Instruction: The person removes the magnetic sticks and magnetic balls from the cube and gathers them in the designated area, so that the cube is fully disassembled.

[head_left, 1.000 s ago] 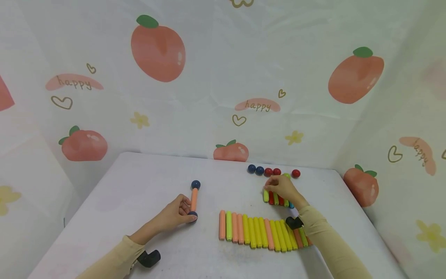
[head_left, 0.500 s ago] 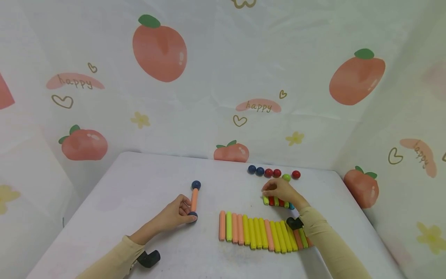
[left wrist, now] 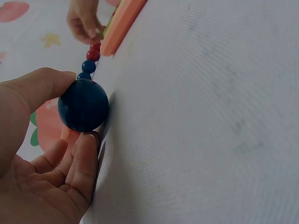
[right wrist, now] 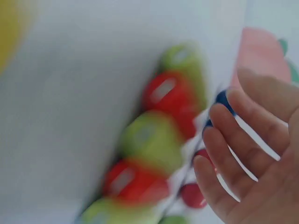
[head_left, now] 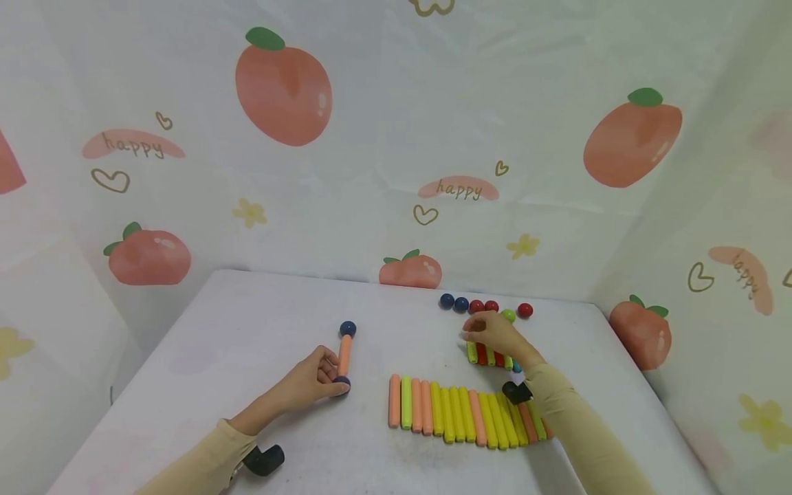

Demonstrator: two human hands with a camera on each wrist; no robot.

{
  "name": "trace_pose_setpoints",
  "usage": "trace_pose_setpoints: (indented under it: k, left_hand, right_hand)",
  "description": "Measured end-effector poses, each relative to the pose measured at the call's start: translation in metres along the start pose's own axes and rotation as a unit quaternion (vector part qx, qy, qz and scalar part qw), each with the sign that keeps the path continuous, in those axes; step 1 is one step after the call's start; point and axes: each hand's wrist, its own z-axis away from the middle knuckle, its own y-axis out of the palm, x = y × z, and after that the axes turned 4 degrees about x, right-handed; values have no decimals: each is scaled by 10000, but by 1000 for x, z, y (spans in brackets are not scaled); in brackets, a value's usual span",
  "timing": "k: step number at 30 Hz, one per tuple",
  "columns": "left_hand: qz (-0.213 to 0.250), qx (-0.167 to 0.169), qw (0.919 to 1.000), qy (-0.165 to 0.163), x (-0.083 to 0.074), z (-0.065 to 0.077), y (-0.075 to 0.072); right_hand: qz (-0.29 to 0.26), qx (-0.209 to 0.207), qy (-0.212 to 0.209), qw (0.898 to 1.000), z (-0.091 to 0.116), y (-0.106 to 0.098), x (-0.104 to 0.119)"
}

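My left hand [head_left: 308, 377] pinches a dark blue ball [left wrist: 83, 105] between thumb and fingertips. That ball sits at the near end of an orange stick [head_left: 344, 355], and another dark blue ball [head_left: 348, 328] caps its far end. At the back right, my right hand [head_left: 493, 331] hovers over a row of short green and red sticks [head_left: 490, 355]. In the right wrist view its fingers [right wrist: 243, 154] are loosely bent and hold nothing, and the short sticks below are blurred.
A long row of yellow, orange and green sticks [head_left: 458, 412] lies at the front right, partly under my right sleeve [head_left: 575, 419]. Along the back stand blue balls [head_left: 447, 301], red balls [head_left: 491, 306], a green ball [head_left: 508, 315] and a separate red ball [head_left: 524, 310].
My right hand has lifted away from the leftmost short green stick, which now lies level with its row. The left hand has stayed in place on the ball.
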Motion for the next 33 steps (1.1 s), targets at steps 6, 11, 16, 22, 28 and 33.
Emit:
trace_pose_setpoints:
  k: [6,11,16,22,28,33]
  left_hand:
    - [12,-1,10000,-9,2,0,0]
    - [37,22,10000,-13,3,-2,1]
    - [39,62,9999,112,4,-2,0]
    - [64,74,9997,227,5,-2,-1]
    - [156,27,9998,136,4,-1,-1]
    - [18,63,10000,71,3,0,0]
  right_hand:
    - [-188,168,-526,9983,-29,21,59]
    - [-161,958,-840,9917,-58,55,114]
    - [6,1523,-1084,9824,-76,85,148]
    - [13,1520,-1219,9808,-82,102,162]
    - [-758,1384,-1067,9817,-84,104,156]
    - [-1212,1132,-1243,9783,-85,104,155]
